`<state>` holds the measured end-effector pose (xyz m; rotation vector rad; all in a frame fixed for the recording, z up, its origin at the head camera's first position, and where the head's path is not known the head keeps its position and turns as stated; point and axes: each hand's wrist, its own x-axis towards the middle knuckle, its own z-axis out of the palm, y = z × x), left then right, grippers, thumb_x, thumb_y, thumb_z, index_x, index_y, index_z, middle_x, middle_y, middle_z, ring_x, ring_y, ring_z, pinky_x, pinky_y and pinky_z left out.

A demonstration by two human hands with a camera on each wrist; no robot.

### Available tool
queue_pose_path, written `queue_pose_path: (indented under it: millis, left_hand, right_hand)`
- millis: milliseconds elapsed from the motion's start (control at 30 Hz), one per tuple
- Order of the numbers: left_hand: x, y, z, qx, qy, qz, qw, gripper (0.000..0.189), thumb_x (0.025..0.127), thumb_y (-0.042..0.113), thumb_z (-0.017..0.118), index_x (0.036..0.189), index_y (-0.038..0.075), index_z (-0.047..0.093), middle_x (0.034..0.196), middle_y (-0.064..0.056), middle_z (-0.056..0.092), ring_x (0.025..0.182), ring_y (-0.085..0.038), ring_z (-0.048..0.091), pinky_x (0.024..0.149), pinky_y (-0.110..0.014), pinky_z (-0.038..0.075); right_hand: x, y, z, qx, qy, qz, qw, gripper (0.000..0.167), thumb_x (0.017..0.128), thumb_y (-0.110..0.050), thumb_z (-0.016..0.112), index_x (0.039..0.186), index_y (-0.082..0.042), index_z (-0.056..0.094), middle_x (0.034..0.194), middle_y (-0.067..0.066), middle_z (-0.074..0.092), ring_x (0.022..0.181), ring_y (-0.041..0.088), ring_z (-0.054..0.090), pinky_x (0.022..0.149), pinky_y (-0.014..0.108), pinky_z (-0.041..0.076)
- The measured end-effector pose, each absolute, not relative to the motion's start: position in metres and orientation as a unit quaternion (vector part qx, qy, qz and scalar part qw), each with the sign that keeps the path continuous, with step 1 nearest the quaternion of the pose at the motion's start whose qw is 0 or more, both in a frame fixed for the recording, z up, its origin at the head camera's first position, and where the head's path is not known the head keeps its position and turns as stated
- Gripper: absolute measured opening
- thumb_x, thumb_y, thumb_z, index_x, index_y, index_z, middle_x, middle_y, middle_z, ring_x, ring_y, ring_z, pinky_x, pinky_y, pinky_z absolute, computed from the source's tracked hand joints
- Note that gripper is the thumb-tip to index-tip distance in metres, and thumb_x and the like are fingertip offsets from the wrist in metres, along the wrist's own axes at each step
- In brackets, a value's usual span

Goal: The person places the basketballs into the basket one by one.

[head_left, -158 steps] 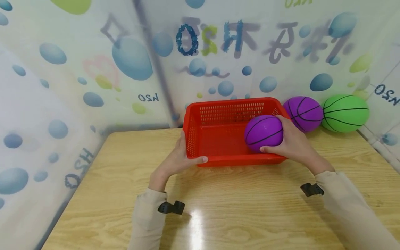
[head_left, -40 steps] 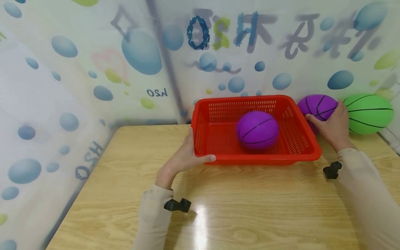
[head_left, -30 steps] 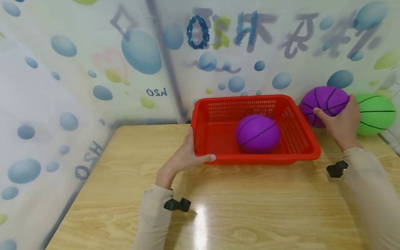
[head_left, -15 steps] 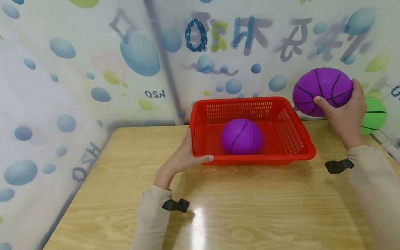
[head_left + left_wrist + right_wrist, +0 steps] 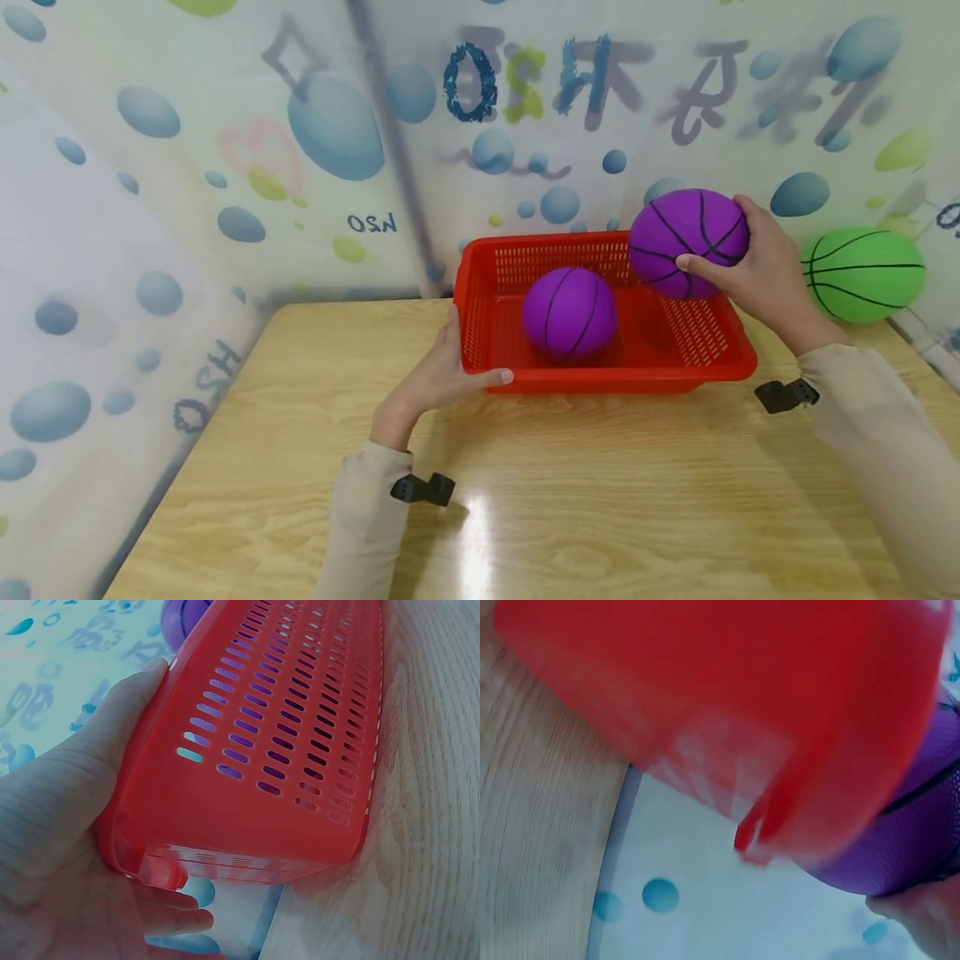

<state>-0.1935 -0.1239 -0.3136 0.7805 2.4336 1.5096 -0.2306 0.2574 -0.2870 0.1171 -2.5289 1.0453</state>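
My left hand [image 5: 426, 379] holds the front left corner of a red plastic basket [image 5: 600, 387], the thumb over the front rim and the other fingers along the left end. In the left wrist view, the thumb lies on the rim of the basket [image 5: 225, 802] and the fingertips show past its end. My right hand [image 5: 772, 271] grips a purple ball [image 5: 686, 242] with black lines, raised over the right back of the basket. Part of that ball [image 5: 900, 847] appears behind the basket's rim in the right wrist view. Another purple ball [image 5: 570, 312] sits inside the basket.
A green ball [image 5: 862, 275] with black lines lies at the table's back right, against the wall. The wooden table [image 5: 570, 492] extends in front of the basket. A printed wall covering [image 5: 300, 233] stands behind and at the left.
My right hand has let go of the first purple ball in the basket, taken the second from beside it, lifted it and carried it left over the basket. The first ball has rolled left.
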Motion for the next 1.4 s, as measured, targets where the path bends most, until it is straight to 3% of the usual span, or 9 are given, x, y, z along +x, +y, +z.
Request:
queue_pose_path:
  millis: [300, 500, 1033, 1400]
  left_hand:
    - [-0.193, -0.123, -0.312, 0.279, 0.806, 0.515, 0.088, 0.099, 0.077, 0.016, 0.076, 0.146, 0.023, 0.006, 0.128, 0.002, 0.041, 0.112, -0.017, 0.046, 0.086, -0.039, 0.048]
    - [-0.19, -0.123, -0.309, 0.24, 0.83, 0.494, 0.093, 0.103, 0.077, 0.019, 0.076, 0.147, 0.015, 0.001, 0.133, -0.007, 0.036, 0.116, -0.025, 0.041, 0.088, -0.045, 0.047]
    - [-0.194, -0.123, -0.312, 0.261, 0.818, 0.505, 0.089, 0.1, 0.076, 0.018, 0.077, 0.146, 0.019, 0.004, 0.13, -0.001, 0.04, 0.114, -0.019, 0.044, 0.088, -0.046, 0.047]
    - [-0.195, -0.124, -0.312, 0.264, 0.816, 0.506, 0.089, 0.101, 0.077, 0.017, 0.076, 0.146, 0.019, 0.004, 0.13, 0.0, 0.04, 0.113, -0.018, 0.045, 0.087, -0.041, 0.048]
  right_hand:
    - [-0.232, 0.241, -0.292, 0.048, -0.915, 0.364, 0.166, 0.091, 0.079, -0.037, 0.072, 0.145, 0.0, 0.02, 0.136, 0.029, 0.035, 0.114, 0.05, 0.039, 0.085, 0.066, 0.037]
    - [-0.236, 0.241, -0.292, 0.017, -0.907, 0.411, 0.095, 0.094, 0.084, -0.047, 0.064, 0.147, -0.001, 0.012, 0.137, 0.032, 0.032, 0.115, 0.05, 0.038, 0.09, 0.065, 0.035]
    - [-0.242, 0.245, -0.303, 0.01, -0.877, 0.479, -0.037, 0.093, 0.091, -0.056, 0.042, 0.145, 0.003, -0.005, 0.142, 0.034, 0.018, 0.126, 0.049, 0.027, 0.101, 0.061, 0.024]
    - [-0.241, 0.24, -0.306, 0.003, -0.874, 0.486, -0.023, 0.095, 0.09, -0.059, 0.042, 0.144, 0.006, -0.002, 0.142, 0.035, 0.019, 0.127, 0.049, 0.027, 0.101, 0.06, 0.023]
